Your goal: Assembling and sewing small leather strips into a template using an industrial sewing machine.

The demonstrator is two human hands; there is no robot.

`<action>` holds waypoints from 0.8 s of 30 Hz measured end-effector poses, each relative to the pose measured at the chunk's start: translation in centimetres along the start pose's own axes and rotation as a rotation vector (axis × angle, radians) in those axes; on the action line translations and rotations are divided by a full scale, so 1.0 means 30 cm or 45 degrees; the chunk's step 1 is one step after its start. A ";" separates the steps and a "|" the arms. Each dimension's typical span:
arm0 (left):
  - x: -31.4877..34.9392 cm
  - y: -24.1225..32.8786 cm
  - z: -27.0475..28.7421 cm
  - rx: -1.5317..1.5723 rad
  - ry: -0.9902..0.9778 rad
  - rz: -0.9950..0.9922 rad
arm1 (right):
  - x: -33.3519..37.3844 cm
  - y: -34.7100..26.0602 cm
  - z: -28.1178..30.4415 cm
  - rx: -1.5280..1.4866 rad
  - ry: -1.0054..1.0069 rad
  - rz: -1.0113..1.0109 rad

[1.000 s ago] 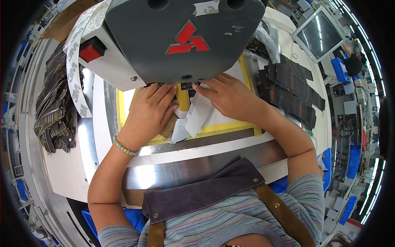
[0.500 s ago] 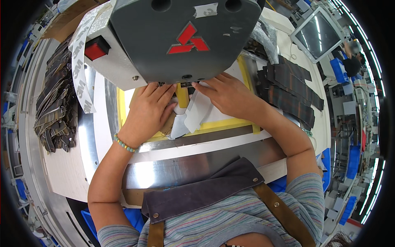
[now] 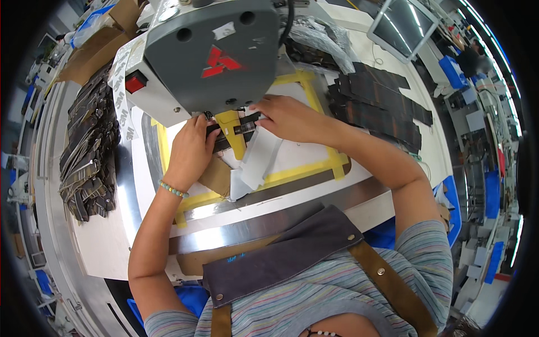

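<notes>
While a dark strap [image 3: 247,127] is lying crosswise between them, the left hand [image 3: 191,147] and right hand [image 3: 287,119] are gripping its ends.

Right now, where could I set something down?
Pale tabletop looks bare below the left heap of dark plaid fabric strips; so does the shiny metal strip between yellow-taped board and purple apron. Crowded: before the grey machine head, with left hand, right hand, flat yellow arm, black strip.
</notes>
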State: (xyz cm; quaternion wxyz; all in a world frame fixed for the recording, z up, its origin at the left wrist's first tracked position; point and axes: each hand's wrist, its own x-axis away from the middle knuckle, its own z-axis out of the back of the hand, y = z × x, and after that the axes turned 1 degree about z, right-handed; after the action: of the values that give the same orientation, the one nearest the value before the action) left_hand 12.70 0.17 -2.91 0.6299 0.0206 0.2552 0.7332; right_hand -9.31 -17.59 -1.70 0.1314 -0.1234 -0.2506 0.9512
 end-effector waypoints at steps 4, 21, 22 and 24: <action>0.030 0.083 0.081 0.229 -0.366 0.058 | 0.073 -0.030 0.006 -0.203 -0.093 0.055; 0.218 0.305 0.236 0.576 -0.575 0.120 | 0.776 -0.029 0.442 1.107 -0.219 -0.832; 0.232 0.310 0.252 0.594 -0.577 0.154 | 0.817 0.005 0.445 1.105 -0.203 -0.911; 0.231 0.301 0.252 0.624 -0.599 0.157 | 0.934 0.114 0.407 1.150 -0.194 -1.060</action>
State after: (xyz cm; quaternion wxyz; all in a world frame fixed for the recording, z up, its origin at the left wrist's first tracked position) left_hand 5.68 8.58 5.25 0.6025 0.3550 0.2697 0.6620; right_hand -39.82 -17.16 2.14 0.5125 0.1208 0.1411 0.8384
